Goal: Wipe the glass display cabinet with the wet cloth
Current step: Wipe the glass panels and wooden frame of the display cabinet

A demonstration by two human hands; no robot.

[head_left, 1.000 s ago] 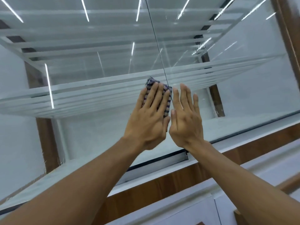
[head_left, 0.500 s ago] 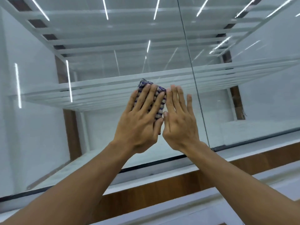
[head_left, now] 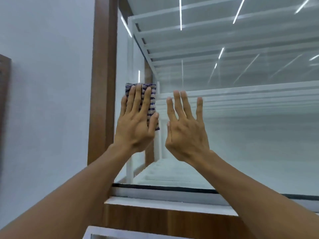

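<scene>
Where the cloth sits: the cloth (head_left: 152,102) lies folded flat against the glass (head_left: 250,144) at centre left of the frame. It is just beside the brown post (head_left: 103,83) and under your left hand (head_left: 136,125).
Left hand: your fingers are straight and close together, and your palm presses the cloth to the pane. Nothing curls round it, and your thumb lies along its right edge.
Right hand: your right hand (head_left: 186,135) is spread wide and holds nothing, just right of the cloth and apart from it. Whether it touches the glass cannot be told.
Cloth handling: it is soft, light and limp. Being wet by the task, it should cling and glide under flat pressure. Keep your palm over its middle so the folds neither bunch nor slip out below.
Glass handling: it is stiff, slick and likely breakable, so spread your push evenly rather than digging in with fingertips.
Shelves: white shelves (head_left: 241,94) run behind the pane from centre to upper right.
Rail: a dark rail (head_left: 164,187) runs along the pane's foot at lower centre.
Risk: next to the post the cloth's edge may catch on the wood.
</scene>
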